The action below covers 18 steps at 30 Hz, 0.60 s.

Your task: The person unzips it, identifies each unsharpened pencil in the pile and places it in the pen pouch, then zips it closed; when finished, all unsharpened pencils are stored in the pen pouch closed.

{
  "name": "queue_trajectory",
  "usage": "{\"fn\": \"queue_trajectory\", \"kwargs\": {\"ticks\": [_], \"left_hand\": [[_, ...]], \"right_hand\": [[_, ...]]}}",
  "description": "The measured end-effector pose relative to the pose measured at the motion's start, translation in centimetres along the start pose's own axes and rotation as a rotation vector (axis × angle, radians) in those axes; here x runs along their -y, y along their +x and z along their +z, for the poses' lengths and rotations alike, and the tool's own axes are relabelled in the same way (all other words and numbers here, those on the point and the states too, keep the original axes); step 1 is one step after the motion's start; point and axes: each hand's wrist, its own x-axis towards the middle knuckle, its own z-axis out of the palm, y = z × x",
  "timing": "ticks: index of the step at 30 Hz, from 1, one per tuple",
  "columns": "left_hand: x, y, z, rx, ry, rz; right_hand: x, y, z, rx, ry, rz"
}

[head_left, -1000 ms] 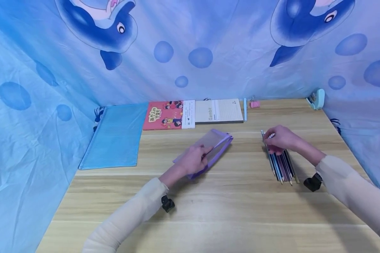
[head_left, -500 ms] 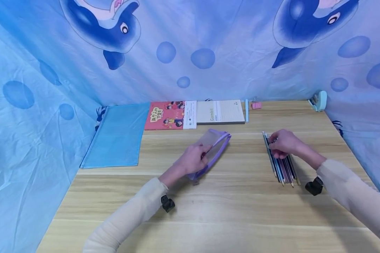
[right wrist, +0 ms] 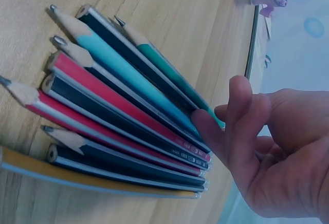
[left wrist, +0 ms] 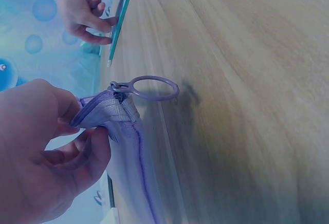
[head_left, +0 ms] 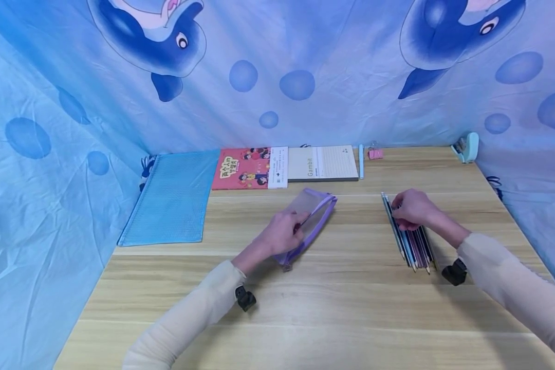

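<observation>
Both hands unmoved, right hand (head_left: 409, 208) still on pencils (head_left: 413, 241)

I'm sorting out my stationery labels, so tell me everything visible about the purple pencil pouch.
The purple pencil pouch is a flat, slim bag with a frosted, see-through panel, mesh-like fabric and purple edging. Its zipper ends in a round purple ring pull. It lies slantwise on the wooden table, near the middle, its long zipper edge raised. The left hand pinches it near the zipper end. What is inside cannot be told.
</observation>
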Motion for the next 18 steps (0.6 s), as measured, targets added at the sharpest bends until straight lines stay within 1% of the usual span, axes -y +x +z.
{"fn": "queue_trajectory", "kwargs": {"ticks": [3,10,13,18], "left_hand": [[-0.07,0.02,0.06,-0.006,-0.002,-0.009],[-0.18,-0.06,0.10,-0.021,-0.001,0.001],[-0.16,-0.07,0.12,-0.015,-0.005,0.000],[-0.21,-0.06,0.11,0.002,-0.022,-0.026]], "right_hand": [[0.07,0.11,0.27,-0.014,-0.032,-0.023],[0.01,0.80,0.67,-0.060,-0.185,-0.060],[0.35,0.77,0.79,-0.066,-0.221,-0.060],[0.95,0.90,1.01,-0.071,-0.260,-0.059]]}}
